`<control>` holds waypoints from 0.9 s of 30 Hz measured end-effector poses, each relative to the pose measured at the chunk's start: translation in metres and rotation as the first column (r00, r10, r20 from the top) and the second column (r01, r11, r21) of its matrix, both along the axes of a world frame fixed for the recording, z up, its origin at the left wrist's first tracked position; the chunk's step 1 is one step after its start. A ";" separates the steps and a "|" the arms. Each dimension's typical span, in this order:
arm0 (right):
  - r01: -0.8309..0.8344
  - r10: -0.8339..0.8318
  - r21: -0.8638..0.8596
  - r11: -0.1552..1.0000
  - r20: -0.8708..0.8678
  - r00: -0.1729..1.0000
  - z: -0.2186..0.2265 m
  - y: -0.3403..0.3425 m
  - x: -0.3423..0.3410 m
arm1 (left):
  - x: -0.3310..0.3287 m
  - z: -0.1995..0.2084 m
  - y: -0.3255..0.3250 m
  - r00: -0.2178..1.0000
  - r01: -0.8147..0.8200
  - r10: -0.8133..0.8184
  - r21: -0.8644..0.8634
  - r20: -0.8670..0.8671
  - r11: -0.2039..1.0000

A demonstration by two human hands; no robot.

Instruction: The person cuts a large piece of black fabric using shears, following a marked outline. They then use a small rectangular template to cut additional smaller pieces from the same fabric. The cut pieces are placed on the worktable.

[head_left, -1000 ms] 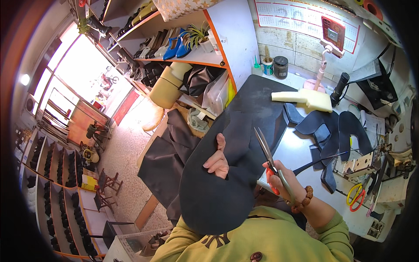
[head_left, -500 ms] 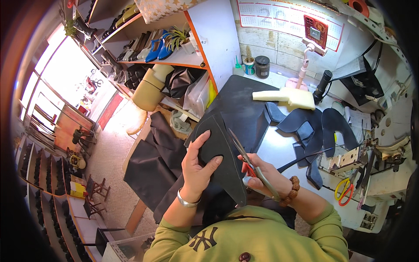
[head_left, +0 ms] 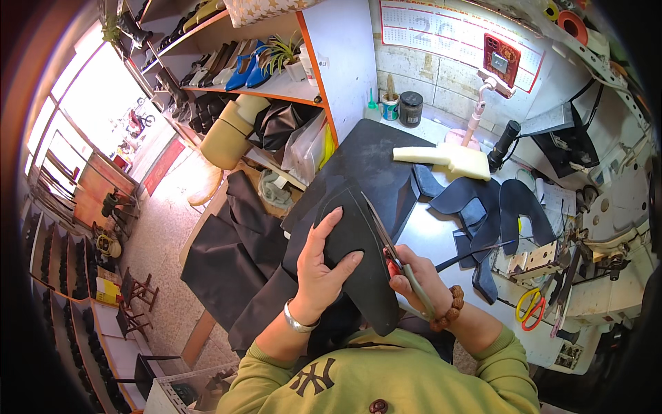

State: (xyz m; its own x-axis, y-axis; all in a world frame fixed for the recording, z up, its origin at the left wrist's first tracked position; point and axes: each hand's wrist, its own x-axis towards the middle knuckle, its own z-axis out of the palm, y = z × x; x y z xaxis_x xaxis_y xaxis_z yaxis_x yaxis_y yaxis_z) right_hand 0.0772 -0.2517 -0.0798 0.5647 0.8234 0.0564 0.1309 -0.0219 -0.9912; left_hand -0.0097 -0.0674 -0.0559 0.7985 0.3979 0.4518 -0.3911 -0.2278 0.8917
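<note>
A curved black sheet piece, like leather [head_left: 358,252], is held up in front of me by my left hand [head_left: 324,265]. My thumb and fingers are closed on its left side, and a pale outline shows near its top. In my right hand [head_left: 417,279] are scissors [head_left: 416,276] with grey handles and a touch of red near the pivot. Their long blades point up and away along the piece's right edge, and whether they are fully closed is hard to make out. Larger black material [head_left: 234,269] hangs below and to the left.
A black mat [head_left: 379,148] covers part of the white table. Black cut pieces [head_left: 476,200], a cream foam block [head_left: 445,157] and yellow-and-red scissors [head_left: 531,308] lie to the right, near a sewing machine [head_left: 610,241]. A shelf with shoes [head_left: 245,69] stands at the back left.
The piece's right edge now runs smooth where a margin stood outside the pale line before. My right hand and scissors have shifted slightly, and the whole view has moved a little.
</note>
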 end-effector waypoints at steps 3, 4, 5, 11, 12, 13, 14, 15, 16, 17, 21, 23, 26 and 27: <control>0.017 -0.013 0.125 0.992 -0.035 0.999 -0.005 0.005 -0.003 | 0.000 0.000 0.002 1.000 -0.013 0.013 -0.009 -0.006 1.000; 0.026 -0.016 0.177 0.984 -0.061 0.998 -0.006 0.006 -0.004 | 0.000 0.000 0.002 1.000 -0.014 0.014 -0.002 -0.014 1.000; 0.016 -0.011 0.168 0.986 -0.029 1.000 -0.006 0.006 -0.004 | 0.000 0.000 0.003 1.000 -0.015 0.015 0.004 -0.021 1.000; -0.001 0.002 0.030 1.000 -0.038 0.999 0.003 -0.003 -0.005 | -0.002 0.001 0.005 1.000 -0.015 0.016 0.061 -0.025 0.998; -0.005 0.006 0.018 1.000 -0.065 0.998 0.005 -0.004 -0.006 | -0.002 0.001 0.005 1.000 -0.018 0.019 0.059 -0.021 0.998; -0.007 0.007 0.002 1.000 -0.078 0.997 0.006 -0.005 -0.006 | -0.002 0.001 0.004 1.000 -0.006 0.007 0.046 -0.019 0.999; 0.007 -0.005 0.019 1.000 -0.086 0.996 0.007 -0.005 -0.007 | -0.002 0.001 0.004 1.000 0.005 -0.005 0.028 -0.011 1.000; 0.023 -0.020 0.032 0.999 -0.080 0.997 0.007 -0.004 -0.009 | -0.002 0.001 0.003 1.000 0.023 -0.023 0.010 0.003 1.000; 0.042 -0.040 0.037 0.998 -0.064 0.997 0.006 -0.004 -0.010 | -0.002 0.001 0.003 1.000 0.023 -0.023 -0.010 -0.005 1.000; 0.052 -0.050 0.059 0.997 -0.036 0.998 0.005 -0.004 -0.011 | -0.002 0.001 0.003 1.000 0.030 -0.030 -0.031 -0.007 0.999; 0.075 -0.079 0.081 0.994 0.056 0.995 -0.003 -0.006 -0.014 | -0.003 0.000 0.004 0.998 0.058 -0.058 -0.039 -0.001 0.998; 0.072 -0.074 0.080 0.994 0.017 0.997 -0.005 -0.006 -0.016 | -0.002 -0.001 0.004 0.998 0.067 -0.067 -0.035 -0.003 0.997; 0.063 -0.055 0.089 0.994 -0.084 0.995 -0.005 -0.005 -0.017 | -0.002 -0.002 0.003 0.997 0.082 -0.083 -0.068 -0.004 0.994; 0.059 -0.050 0.089 0.994 -0.092 0.994 -0.004 -0.005 -0.017 | -0.003 -0.002 0.002 0.995 0.092 -0.094 -0.088 -0.018 0.992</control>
State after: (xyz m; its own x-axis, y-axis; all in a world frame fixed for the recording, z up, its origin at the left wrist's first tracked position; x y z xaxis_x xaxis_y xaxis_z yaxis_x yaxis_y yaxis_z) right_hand 0.0598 -0.2565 -0.0838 0.6148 0.7849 0.0767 0.0423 0.0644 -0.9970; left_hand -0.0126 -0.0652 -0.0583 0.8430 0.3587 0.4008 -0.3871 -0.1128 0.9151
